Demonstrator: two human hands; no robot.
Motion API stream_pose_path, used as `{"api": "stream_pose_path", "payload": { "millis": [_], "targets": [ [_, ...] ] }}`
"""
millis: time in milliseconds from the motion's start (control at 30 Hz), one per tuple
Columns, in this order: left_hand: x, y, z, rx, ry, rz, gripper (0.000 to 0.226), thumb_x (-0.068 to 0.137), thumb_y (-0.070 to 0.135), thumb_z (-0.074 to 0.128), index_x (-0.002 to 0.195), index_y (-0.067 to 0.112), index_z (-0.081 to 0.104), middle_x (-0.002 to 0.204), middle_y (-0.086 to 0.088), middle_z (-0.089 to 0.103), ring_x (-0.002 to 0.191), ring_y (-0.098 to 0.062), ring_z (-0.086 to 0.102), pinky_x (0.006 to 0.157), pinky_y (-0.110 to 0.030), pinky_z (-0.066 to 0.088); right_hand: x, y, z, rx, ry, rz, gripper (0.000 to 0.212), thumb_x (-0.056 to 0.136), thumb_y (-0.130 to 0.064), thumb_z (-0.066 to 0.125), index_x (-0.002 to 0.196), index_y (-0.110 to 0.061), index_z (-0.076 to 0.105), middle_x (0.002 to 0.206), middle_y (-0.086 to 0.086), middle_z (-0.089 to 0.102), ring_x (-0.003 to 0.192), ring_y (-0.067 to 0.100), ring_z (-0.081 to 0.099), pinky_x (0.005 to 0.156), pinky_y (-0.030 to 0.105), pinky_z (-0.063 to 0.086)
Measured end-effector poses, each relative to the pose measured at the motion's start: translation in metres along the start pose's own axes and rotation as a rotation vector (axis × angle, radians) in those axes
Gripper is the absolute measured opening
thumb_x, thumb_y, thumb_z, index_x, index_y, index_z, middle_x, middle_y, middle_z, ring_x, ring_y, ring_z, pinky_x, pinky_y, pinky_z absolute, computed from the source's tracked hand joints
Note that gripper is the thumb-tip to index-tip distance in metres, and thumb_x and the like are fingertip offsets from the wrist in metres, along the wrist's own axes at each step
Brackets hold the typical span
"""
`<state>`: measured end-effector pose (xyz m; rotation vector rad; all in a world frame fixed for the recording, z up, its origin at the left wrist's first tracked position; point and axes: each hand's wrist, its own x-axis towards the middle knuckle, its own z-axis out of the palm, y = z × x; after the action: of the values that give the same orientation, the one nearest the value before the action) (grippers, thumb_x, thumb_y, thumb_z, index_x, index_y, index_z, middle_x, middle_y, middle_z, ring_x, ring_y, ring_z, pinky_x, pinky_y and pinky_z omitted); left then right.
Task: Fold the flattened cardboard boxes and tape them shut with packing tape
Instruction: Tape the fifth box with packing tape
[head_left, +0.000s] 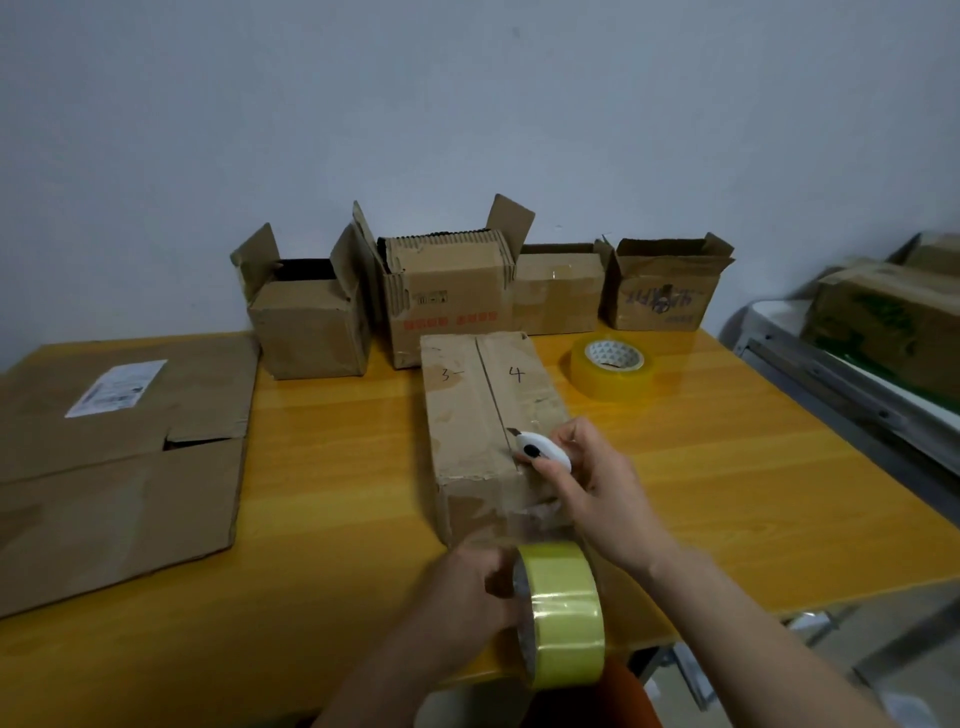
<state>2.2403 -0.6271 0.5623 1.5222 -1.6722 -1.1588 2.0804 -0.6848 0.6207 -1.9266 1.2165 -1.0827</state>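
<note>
A closed cardboard box, marked 3 and 4 on its top flaps, lies in the middle of the yellow table. My left hand grips a roll of yellowish packing tape at the box's near end; a clear strip runs from the roll up onto the box's front face. My right hand holds a small white box cutter over the box's near top edge, its blade pointing at the centre seam. A large flattened cardboard box lies at the left of the table.
A second tape roll sits to the right of the box. Several open cardboard boxes stand in a row along the back wall. More boxes rest on a white surface at the far right.
</note>
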Motion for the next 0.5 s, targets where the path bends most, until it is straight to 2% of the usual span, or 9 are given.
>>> {"api": "stream_pose_path", "payload": {
  "millis": [67, 133, 167, 233, 333, 433, 500],
  "targets": [
    [-0.001, 0.002, -0.005, 0.300, -0.014, -0.019, 0.033, 0.068, 0.049, 0.072, 0.094, 0.028, 0.072, 0.099, 0.013, 0.068, 0.098, -0.012, 0.060, 0.093, -0.036, 0.047, 0.000, -0.002, -0.001, 0.002, -0.008, 0.013, 0.012, 0.091, -0.027, 0.061, 0.089, -0.027, 0.050, 0.071, -0.005, 0.057, 0.060, 0.006, 0.055, 0.050, 0.022, 0.043],
    [-0.002, 0.008, -0.011, 0.595, 0.024, -0.058, 0.029, 0.076, 0.049, 0.070, 0.097, 0.029, 0.066, 0.105, 0.011, 0.053, 0.108, -0.012, 0.046, 0.098, -0.035, 0.037, 0.001, -0.003, -0.001, 0.040, -0.014, 0.036, 0.012, 0.090, -0.026, 0.063, 0.089, -0.025, 0.051, 0.075, 0.002, 0.062, 0.068, 0.019, 0.062, 0.055, 0.035, 0.051],
    [-0.003, 0.012, -0.012, 0.640, 0.046, -0.056, 0.029, 0.077, 0.047, 0.071, 0.100, 0.030, 0.064, 0.104, 0.010, 0.047, 0.109, -0.013, 0.043, 0.097, -0.035, 0.036, 0.001, -0.004, -0.002, 0.055, -0.014, 0.044, 0.012, 0.090, -0.026, 0.064, 0.090, -0.025, 0.051, 0.077, 0.004, 0.063, 0.070, 0.023, 0.063, 0.058, 0.040, 0.052],
    [-0.005, 0.014, -0.009, 0.581, 0.110, -0.031, 0.037, 0.073, 0.044, 0.076, 0.104, 0.034, 0.059, 0.102, 0.012, 0.045, 0.106, -0.012, 0.043, 0.092, -0.033, 0.042, 0.001, -0.004, -0.002, 0.077, -0.011, 0.043, 0.013, 0.089, -0.024, 0.065, 0.089, -0.025, 0.052, 0.079, 0.009, 0.062, 0.073, 0.029, 0.063, 0.061, 0.045, 0.052],
    [-0.012, 0.011, 0.005, 0.353, 0.279, -0.016, 0.054, 0.062, 0.031, 0.086, 0.098, 0.037, 0.046, 0.103, 0.017, 0.047, 0.101, -0.007, 0.045, 0.086, -0.028, 0.045, 0.000, -0.005, -0.001, 0.119, 0.003, 0.041, 0.013, 0.089, -0.021, 0.065, 0.088, -0.026, 0.052, 0.082, 0.016, 0.061, 0.077, 0.036, 0.062, 0.062, 0.050, 0.054],
    [-0.013, 0.010, 0.017, 0.074, 0.451, 0.006, 0.072, 0.065, 0.014, 0.087, 0.119, 0.033, 0.044, 0.106, 0.012, 0.055, 0.098, -0.006, 0.052, 0.088, -0.027, 0.048, 0.001, -0.006, 0.000, 0.129, 0.002, 0.055, 0.013, 0.090, -0.019, 0.064, 0.090, -0.024, 0.052, 0.083, 0.015, 0.061, 0.076, 0.036, 0.063, 0.059, 0.048, 0.055],
    [-0.013, 0.012, 0.018, -0.073, 0.477, 0.067, 0.075, 0.070, 0.007, 0.083, 0.127, 0.033, 0.042, 0.100, 0.009, 0.060, 0.094, -0.004, 0.057, 0.084, -0.023, 0.050, 0.002, -0.006, -0.001, 0.141, -0.003, 0.052, 0.013, 0.090, -0.017, 0.063, 0.090, -0.022, 0.052, 0.083, 0.015, 0.061, 0.074, 0.033, 0.064, 0.055, 0.042, 0.056]
  ]
}}
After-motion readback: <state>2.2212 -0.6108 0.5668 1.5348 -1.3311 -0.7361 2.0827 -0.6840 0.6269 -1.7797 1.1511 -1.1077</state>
